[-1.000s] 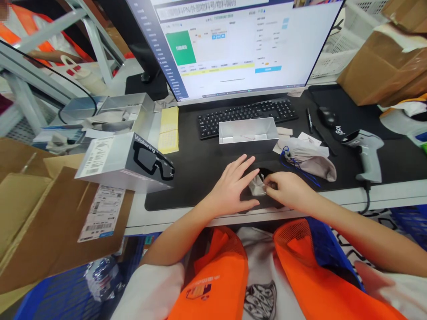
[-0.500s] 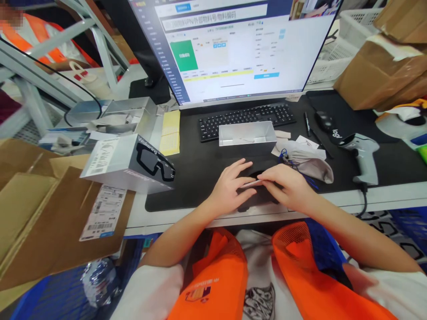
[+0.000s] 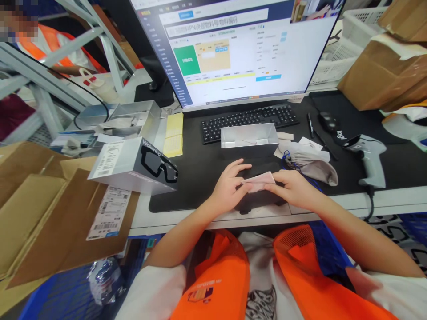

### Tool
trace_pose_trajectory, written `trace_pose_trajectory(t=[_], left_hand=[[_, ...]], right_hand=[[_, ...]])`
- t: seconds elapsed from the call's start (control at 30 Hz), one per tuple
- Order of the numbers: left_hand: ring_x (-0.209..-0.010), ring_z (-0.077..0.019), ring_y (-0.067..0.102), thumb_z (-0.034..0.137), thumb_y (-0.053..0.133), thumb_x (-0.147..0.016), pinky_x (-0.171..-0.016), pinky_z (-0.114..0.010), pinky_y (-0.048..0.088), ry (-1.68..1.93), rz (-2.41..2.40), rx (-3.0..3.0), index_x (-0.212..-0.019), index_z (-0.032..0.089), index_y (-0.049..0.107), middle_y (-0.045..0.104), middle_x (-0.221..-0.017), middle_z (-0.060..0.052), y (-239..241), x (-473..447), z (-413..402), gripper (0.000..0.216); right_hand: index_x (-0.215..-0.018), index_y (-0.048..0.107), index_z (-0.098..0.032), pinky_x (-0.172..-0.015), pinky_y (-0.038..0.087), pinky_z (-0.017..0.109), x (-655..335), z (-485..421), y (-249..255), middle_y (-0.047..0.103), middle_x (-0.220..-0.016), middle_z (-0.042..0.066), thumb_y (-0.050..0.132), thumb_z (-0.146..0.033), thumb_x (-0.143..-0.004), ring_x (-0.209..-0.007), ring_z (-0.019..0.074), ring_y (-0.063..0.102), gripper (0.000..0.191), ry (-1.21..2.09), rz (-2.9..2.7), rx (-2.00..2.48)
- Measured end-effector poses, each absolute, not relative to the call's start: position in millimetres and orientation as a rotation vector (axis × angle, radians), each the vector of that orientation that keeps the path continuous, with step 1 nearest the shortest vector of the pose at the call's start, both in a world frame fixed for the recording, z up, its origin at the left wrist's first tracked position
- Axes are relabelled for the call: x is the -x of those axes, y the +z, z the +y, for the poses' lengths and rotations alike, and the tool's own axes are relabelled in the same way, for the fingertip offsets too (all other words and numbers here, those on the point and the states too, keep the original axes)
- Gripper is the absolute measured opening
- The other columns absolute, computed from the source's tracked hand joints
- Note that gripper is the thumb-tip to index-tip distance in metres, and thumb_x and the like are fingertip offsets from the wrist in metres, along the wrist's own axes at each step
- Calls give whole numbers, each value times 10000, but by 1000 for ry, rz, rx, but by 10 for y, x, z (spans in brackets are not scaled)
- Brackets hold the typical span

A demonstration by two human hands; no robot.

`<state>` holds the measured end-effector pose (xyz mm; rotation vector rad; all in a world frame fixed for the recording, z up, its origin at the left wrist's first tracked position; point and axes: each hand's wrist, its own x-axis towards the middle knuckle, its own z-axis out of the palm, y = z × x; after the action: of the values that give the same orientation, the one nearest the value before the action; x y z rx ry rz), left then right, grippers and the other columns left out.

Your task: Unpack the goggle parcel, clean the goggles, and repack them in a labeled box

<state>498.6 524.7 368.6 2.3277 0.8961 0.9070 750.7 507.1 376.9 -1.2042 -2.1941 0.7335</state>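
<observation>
A small pale pink flat piece [image 3: 259,181], a folded cloth or packet by its look, is held up between both hands. My left hand [image 3: 229,186] pinches its left end with thumb and forefinger, the other fingers spread. The right end is gripped by my right hand [image 3: 293,189]. Beneath them a dark object [image 3: 262,202] rests at the desk's front edge; its kind is unclear. Just beyond the hands sits an open silver box [image 3: 250,138]. To the right lies a grey drawstring pouch [image 3: 316,165] with blue cord. A boxed-glasses carton [image 3: 133,166] marked "Wakening" stands left.
Behind are a keyboard [image 3: 247,122] and a monitor [image 3: 233,53]. On the right lie a mouse [image 3: 328,121], a pen [image 3: 310,124] and a barcode scanner [image 3: 370,160]. An open cardboard box [image 3: 66,226] fills the left. Another person [image 3: 60,44] is at upper left.
The pale pink piece has been tilted up, so its broad face now shows instead of its edge. My right hand has shifted slightly right. A panel on the screen has turned tan.
</observation>
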Motion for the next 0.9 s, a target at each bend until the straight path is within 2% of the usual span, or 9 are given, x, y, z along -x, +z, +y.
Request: trace_pose_trajectory(t=[0.1,0.37,0.47,0.6,0.73,0.9], left_hand=[[-1473,-323,428,394,572,-1034,-1197,-587,411,857,914,-2318,-941,179,781,619,-1431,-131,3689,-4977,5264,315],[-1417,-301,473,315,499,-1053,-1195,-542,418,838,933,-2343,-811,177,666,635,-1374,-126,3699,-5016,5241,325],[-1429,-288,466,320,474,-1063,-1204,-527,409,898,975,-2271,-781,182,637,633,-1376,-122,3670,-5015,5240,354],[-1444,-285,454,332,463,-1067,-1216,-532,388,920,1002,-2218,-826,182,652,618,-1401,-125,3643,-5011,5232,341],[-1431,-281,468,325,495,-1054,-1212,-522,386,890,1019,-2184,-786,184,646,622,-1406,-110,3647,-5023,5219,339],[-1385,-260,520,313,468,-1060,-1185,-487,417,912,1003,-2128,-718,187,632,642,-1389,-90,3658,-5016,5225,400]], right_hand=[[-744,711,-183,-586,352,272,-7505,5092,3784,661,-657,19,563,-576,-996,-588,151,528,490,830,-2132,1263],[-702,622,-181,-541,309,267,-7667,5334,3958,571,-630,-3,581,-600,-935,-577,136,455,481,1252,-2313,1236],[-756,648,-179,-549,319,265,-7615,5407,4020,582,-665,1,590,-559,-924,-590,136,461,419,1325,-2311,1214],[-852,682,-180,-588,366,264,-7514,5426,3989,635,-726,5,591,-519,-928,-635,143,516,359,1324,-2138,1204],[-746,678,-176,-598,371,266,-7493,5424,3896,601,-645,2,531,-501,-954,-626,138,515,413,1228,-2048,1249],[-704,672,-180,-557,340,265,-7506,5404,3843,579,-587,-12,555,-507,-957,-562,119,487,429,1150,-2040,1228]])
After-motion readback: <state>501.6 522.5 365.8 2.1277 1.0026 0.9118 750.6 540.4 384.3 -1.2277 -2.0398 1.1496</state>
